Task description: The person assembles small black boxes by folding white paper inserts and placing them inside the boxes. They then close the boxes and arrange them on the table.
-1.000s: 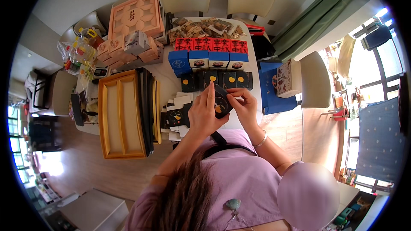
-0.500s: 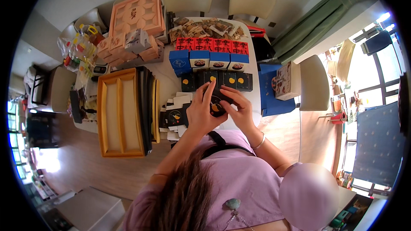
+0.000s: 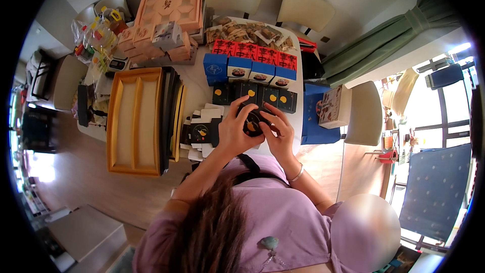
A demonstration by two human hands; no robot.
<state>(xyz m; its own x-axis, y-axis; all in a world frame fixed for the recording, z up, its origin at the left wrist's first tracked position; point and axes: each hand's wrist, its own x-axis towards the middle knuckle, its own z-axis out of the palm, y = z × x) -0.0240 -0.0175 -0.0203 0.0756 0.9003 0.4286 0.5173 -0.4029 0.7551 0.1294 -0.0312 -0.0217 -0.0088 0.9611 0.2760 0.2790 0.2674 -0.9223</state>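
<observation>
A small black box with a yellow design sits between my two hands, close in front of my body. My left hand grips its left side, with the fingers curled over the far edge. The fingers of my right hand are bent against the box's right side. Just beyond my fingertips stands a row of black boxes with yellow spots. Left of my left hand lies a pile of flat black and white cartons, the top one bearing a yellow design.
Behind the black row stand blue and white boxes, red packages and a heap of small packets. A gold divided tray leans left of the cartons, below stacked pink boxes. A blue bag is at the right.
The view has tilted slightly, so the table's contents appear shifted. My right hand's fingers have moved a little on the black box, while my left hand keeps its hold.
</observation>
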